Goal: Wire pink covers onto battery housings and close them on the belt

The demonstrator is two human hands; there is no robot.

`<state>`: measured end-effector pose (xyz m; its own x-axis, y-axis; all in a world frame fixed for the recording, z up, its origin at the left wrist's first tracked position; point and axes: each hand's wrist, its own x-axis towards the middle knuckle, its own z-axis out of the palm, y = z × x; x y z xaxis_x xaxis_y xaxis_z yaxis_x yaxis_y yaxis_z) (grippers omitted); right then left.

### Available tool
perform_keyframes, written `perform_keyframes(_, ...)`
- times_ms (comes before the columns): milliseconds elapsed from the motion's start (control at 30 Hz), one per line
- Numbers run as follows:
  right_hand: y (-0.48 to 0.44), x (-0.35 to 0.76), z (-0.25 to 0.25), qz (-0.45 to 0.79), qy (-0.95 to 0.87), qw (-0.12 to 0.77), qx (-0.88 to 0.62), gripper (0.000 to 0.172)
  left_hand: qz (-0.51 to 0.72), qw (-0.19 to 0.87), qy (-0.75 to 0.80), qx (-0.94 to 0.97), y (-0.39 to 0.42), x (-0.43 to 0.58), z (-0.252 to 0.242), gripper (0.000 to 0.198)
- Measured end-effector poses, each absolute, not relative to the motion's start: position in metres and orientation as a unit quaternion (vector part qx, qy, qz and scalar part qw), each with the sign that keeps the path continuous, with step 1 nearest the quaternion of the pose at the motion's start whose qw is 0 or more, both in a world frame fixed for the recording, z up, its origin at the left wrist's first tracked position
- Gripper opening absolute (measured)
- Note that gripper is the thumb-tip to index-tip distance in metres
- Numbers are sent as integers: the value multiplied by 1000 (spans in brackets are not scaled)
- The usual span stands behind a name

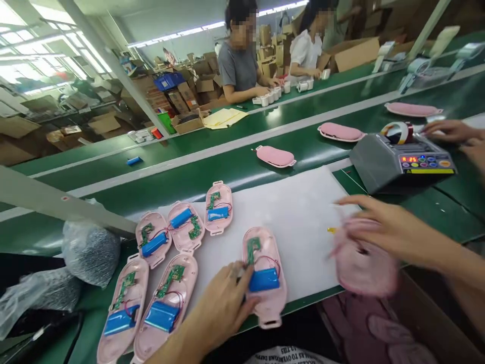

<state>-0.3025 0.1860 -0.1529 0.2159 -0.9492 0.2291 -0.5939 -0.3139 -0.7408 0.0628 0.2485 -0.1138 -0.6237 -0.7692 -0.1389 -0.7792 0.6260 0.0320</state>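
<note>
On the white sheet [295,212], the open pink shell [272,303] points lengthwise away from the person, just right of the nearer left hand [223,293], which touches it, grip unclear, while the right hand [394,225] grasps a blurred pink cover [366,273] at the sheet's right end.

Factory assembly workshop. We record: one long green work line [182,172], crossing the room; pink half-shells [271,299] laid out in a group, fitted with circuit boards [174,275] and blue battery packs [162,316]; one grey dispenser machine [392,169], display lit. Beyond, we count two co-workers [237,71] handling white parts [271,96], piled cardboard cartons [356,53], overhead strip lights [220,24] and, leftward, large window panes [22,36].
</note>
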Motion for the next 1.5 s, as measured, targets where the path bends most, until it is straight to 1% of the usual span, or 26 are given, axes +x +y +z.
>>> perform_keyframes(67, 146, -263, -140, -245, 494, 348, -758, 46, 46, 56, 915, -396, 263, 74, -116, 32)
perform_keyframes(100, 126, -242, -139, -211, 487, 365, -765, 51, 47, 47, 924, -377, 266, 79, -117, 29)
perform_keyframes(133, 110, -224, -141, -194, 486, 359, -773, 53, 46, 30, 929, -367, 266, 84, -119, 29)
perform_keyframes(233, 92, -199, -158, -194, 512, 289, -785, 52, 52, -36, 906, -420, 255, 92, -122, 26)
perform_keyframes(333, 110, -213, -174, -159, 593, 228, -756, 41, 86, -34, 876, -474, 243, 91, -124, 15)
perform_keyframes(400, 125, -225, -179, -139, 613, 233, -742, 32, 96, -20, 865, -493, 240, 85, -126, 13)
perform_keyframes(433, 131, -228, -180, -151, 606, 253, -739, 28, 96, -18, 857, -506, 240, 82, -127, 14)
perform_keyframes(500, 138, -228, -178, -216, 581, 294, -728, 24, 94, -23, 840, -534, 242, 77, -129, 16)
perform_keyframes(567, 142, -221, -170, -277, 556, 300, -724, 25, 108, -42, 825, -554, 244, 77, -133, 18)
perform_keyframes(633, 149, -213, -156, -295, 545, 258, -741, 27, 157, -107, 783, -592, 246, 82, -138, 20)
perform_keyframes(733, 165, -197, -130, -301, 522, 144, -785, 29, 265, -255, 676, -639, 250, 89, -147, 22)
perform_keyframes(833, 179, -174, -110, -304, 457, 50, -834, 31, 316, -367, 602, -635, 256, 88, -153, 25)
perform_keyframes(900, 185, -156, -104, -296, 416, 11, -860, 32, 300, -405, 593, -628, 259, 85, -155, 24)
perform_keyframes(967, 189, -140, -102, -294, 390, -7, -872, 30, 245, -411, 631, -611, 261, 82, -155, 21)
perform_keyframes(1033, 193, -127, -103, -301, 373, -5, -878, 29, 133, -397, 690, -590, 261, 81, -154, 16)
perform_keyframes(1100, 197, -119, -103, -317, 359, 7, -878, 28, 13, -390, 718, -577, 258, 82, -153, 13)
perform_keyframes(1133, 198, -117, -103, -329, 357, 17, -874, 27, -14, -401, 718, -569, 256, 83, -152, 12)
perform_keyframes(1167, 199, -117, -103, -343, 358, 29, -868, 26, 1, -428, 709, -560, 254, 83, -152, 11)
perform_keyframes(1200, 200, -117, -103, -356, 361, 42, -861, 25, 62, -468, 690, -549, 250, 84, -151, 11)
perform_keyframes(1233, 199, -117, -103, -368, 367, 55, -853, 24, 159, -510, 659, -530, 247, 84, -150, 14)
perform_keyframes(1300, 196, -119, -103, -383, 383, 79, -837, 24, 374, -560, 563, -480, 238, 85, -148, 32)
perform_keyframes(1333, 193, -119, -104, -383, 393, 89, -831, 23, 455, -564, 514, -459, 234, 86, -147, 42)
perform_keyframes(1367, 190, -119, -105, -380, 403, 97, -827, 23, 509, -561, 478, -445, 230, 87, -146, 49)
perform_keyframes(1433, 183, -119, -109, -367, 421, 114, -822, 22, 558, -545, 456, -429, 224, 89, -144, 50)
perform_keyframes(1500, 177, -118, -113, -356, 431, 126, -820, 22, 564, -530, 463, -433, 224, 93, -145, 52)
